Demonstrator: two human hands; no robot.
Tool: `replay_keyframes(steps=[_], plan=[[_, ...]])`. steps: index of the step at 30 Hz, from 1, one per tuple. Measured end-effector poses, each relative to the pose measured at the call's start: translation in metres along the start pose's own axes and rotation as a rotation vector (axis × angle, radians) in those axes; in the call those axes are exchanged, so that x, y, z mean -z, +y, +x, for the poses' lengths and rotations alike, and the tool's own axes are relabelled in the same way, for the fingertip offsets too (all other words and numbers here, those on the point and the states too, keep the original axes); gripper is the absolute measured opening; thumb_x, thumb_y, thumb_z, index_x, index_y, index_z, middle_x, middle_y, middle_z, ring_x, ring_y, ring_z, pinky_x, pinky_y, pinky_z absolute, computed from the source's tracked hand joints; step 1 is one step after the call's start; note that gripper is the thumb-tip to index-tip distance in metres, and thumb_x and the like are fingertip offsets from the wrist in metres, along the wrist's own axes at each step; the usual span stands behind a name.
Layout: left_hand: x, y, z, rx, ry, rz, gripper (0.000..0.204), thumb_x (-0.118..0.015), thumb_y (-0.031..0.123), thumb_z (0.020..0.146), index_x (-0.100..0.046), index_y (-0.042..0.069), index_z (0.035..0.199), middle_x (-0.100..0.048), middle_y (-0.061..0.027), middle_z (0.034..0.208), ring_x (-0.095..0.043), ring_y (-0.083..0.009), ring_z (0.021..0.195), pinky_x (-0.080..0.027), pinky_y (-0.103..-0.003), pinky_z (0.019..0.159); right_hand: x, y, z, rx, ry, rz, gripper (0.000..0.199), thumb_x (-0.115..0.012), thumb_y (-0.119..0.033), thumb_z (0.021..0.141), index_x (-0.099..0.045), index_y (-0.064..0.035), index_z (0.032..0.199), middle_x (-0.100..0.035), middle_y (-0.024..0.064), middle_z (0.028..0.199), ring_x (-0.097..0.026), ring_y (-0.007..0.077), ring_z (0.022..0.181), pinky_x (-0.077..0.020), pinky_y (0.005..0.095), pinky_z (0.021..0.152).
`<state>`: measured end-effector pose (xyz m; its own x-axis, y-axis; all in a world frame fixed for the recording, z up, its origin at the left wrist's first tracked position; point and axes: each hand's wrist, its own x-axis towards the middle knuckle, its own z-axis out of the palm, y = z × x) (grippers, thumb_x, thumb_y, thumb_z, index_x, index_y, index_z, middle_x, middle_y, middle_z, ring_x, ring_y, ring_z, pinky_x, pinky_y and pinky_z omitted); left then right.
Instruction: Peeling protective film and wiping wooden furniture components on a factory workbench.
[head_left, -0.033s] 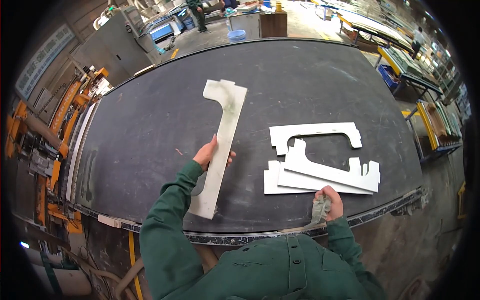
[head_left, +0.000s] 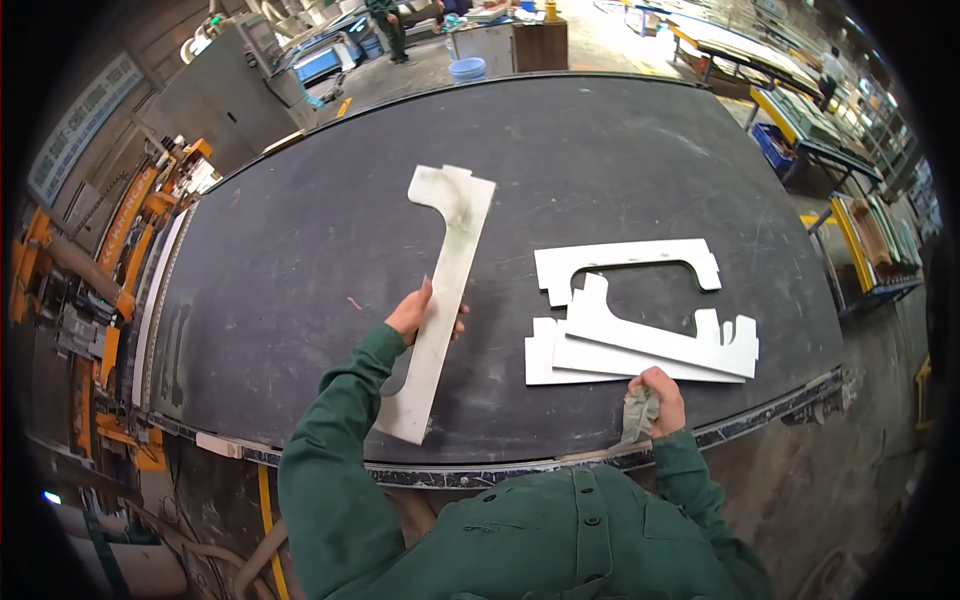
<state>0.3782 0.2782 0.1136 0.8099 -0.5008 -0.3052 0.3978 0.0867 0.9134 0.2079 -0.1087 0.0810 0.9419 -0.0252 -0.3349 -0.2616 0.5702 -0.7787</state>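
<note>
There is one view, from a camera worn on the person's head, looking steeply down and forward over the dark worktable [head_left: 600, 150]. It sits close above the table's near edge, so the green-sleeved chest and forearms fill the lower part of the picture. The fisheye lens bends the table's rim into an arc and darkens the corners. Beyond the table's far edge the workshop floor shows, small and distant; to the table's left stands orange machinery [head_left: 110, 260], and to its right racks [head_left: 860, 230].
</note>
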Motion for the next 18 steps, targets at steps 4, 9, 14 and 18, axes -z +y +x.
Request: replay_keyframes(steps=[4, 9, 14, 18], plan=[[-0.023, -0.013, -0.005, 0.207, -0.012, 0.202, 0.042, -0.072, 0.013, 0.074, -0.051, -0.002, 0.106, -0.061, -0.0105, 0.084, -0.065, -0.0216, 0.071, -0.053, -0.034, 0.065, -0.005, -0.007, -0.004, 0.016, 0.035, -0.089, 0.016, -0.063, -0.009, 0.078, -0.056, -0.0035, 0.091, -0.055, 0.0028, 0.073, -0.053, 0.0107, 0.063, -0.0435, 0.0229, 0.056], [-0.061, -0.021, -0.015, 0.306, -0.235, 0.428, 0.048, -0.077, 0.015, 0.068, -0.052, -0.003, 0.105, -0.061, -0.0091, 0.089, -0.062, -0.0166, 0.075, -0.048, -0.029, 0.070, 0.004, -0.010, -0.010, -0.011, 0.034, -0.145, 0.024, -0.063, -0.003, 0.076, -0.055, 0.0027, 0.097, -0.054, 0.0032, 0.071, -0.057, 0.0141, 0.064, -0.0463, 0.0247, 0.057], [-0.090, -0.062, -0.024, 0.105, -0.302, 0.827, 0.069, -0.082, 0.034, 0.058, -0.052, 0.000, 0.109, -0.060, -0.0122, 0.094, -0.056, -0.0212, 0.092, -0.043, -0.031, 0.082, 0.018, -0.014, -0.017, -0.064, 0.187, -0.144, 0.022, -0.061, -0.004, 0.077, -0.059, 0.0014, 0.098, -0.055, 0.0025, 0.071, -0.055, 0.0100, 0.060, -0.0446, 0.0228, 0.055], [-0.110, -0.086, -0.038, -0.072, -0.309, 1.235, 0.065, -0.075, 0.035, 0.060, -0.052, 0.006, 0.113, -0.057, -0.0138, 0.105, -0.055, -0.0305, 0.100, -0.046, -0.037, 0.080, 0.040, -0.008, -0.027, 0.037, 0.297, -0.264, 0.021, -0.061, -0.004, 0.077, -0.064, -0.0017, 0.098, -0.056, -0.0015, 0.073, -0.052, 0.0055, 0.065, -0.0415, 0.0192, 0.057]])
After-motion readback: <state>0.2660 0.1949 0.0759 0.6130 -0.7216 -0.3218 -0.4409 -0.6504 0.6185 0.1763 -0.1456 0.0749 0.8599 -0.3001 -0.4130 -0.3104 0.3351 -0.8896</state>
